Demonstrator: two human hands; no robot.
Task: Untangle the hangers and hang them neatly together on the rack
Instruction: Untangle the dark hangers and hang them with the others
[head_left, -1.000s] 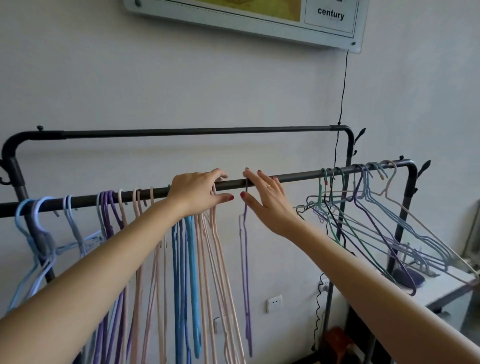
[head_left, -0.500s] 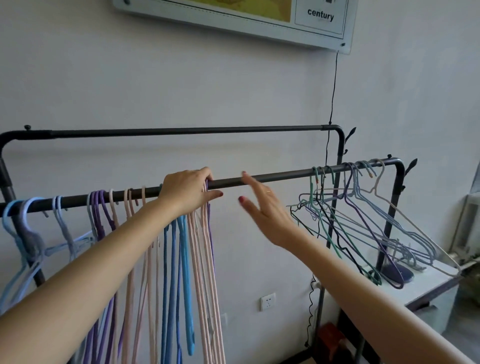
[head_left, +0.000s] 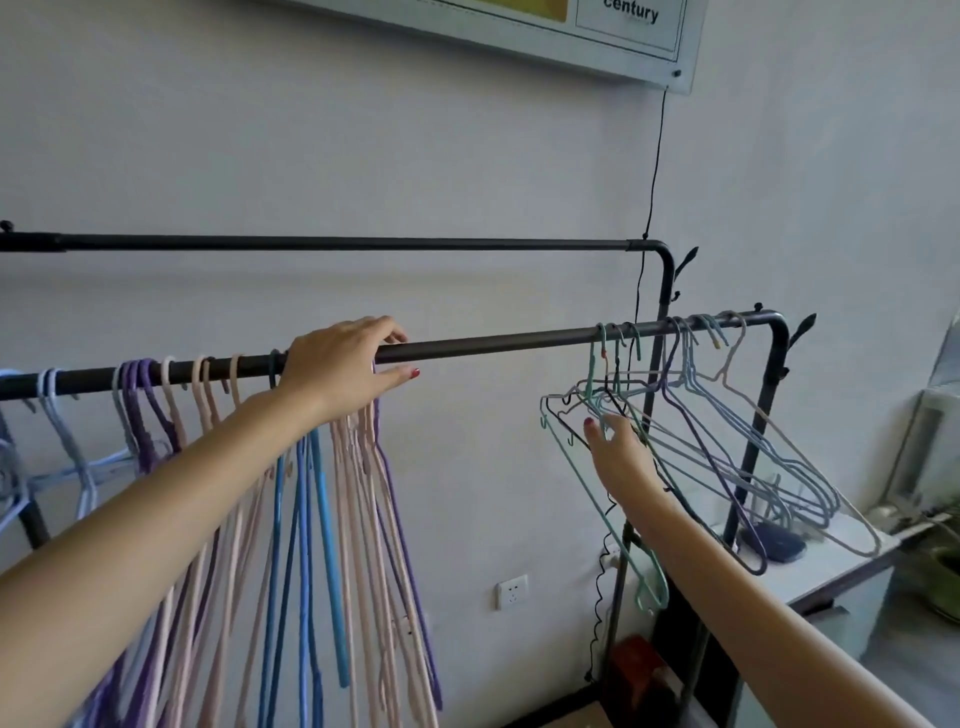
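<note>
1. Two bare forearms are reaching up and away from the camera toward the near rail (head_left: 493, 345) of a black double-rail rack.
2. Left hand (head_left: 340, 371) is lying over the near rail with fingers draped across the top and the thumb below. It is resting on the hooks of the sorted hangers (head_left: 332, 519), so it is partly closed around rail and hooks together; whether it is pinching any single hook cannot be told.
3. Sorted hangers are hanging straight down in a tight bunch under and to the left of that hand: pink, blue and purple, with paler blue ones further left along the same rail.
4. Right hand (head_left: 621, 452) is reaching into the tangled cluster (head_left: 727, 441) at the right end of the near rail. Fingers are spread fairly wide and touching the wires of the nearest green and dark hangers; no closed grasp is showing.
5. Tangled cluster is hanging skewed, with frames crossed and tilted out toward a white cabinet (head_left: 831, 566); its hooks are spread along the rail.
6. The rail between the two groups is bare, so the groups are sitting well apart.
7. Judgement: roughly half or more is looking done. Left: freeing each hanger on the right and sliding it over to join the neat bunch.
8. Far rail (head_left: 337, 242) is carrying nothing. A framed board (head_left: 623, 31) is hanging on the wall behind.
</note>
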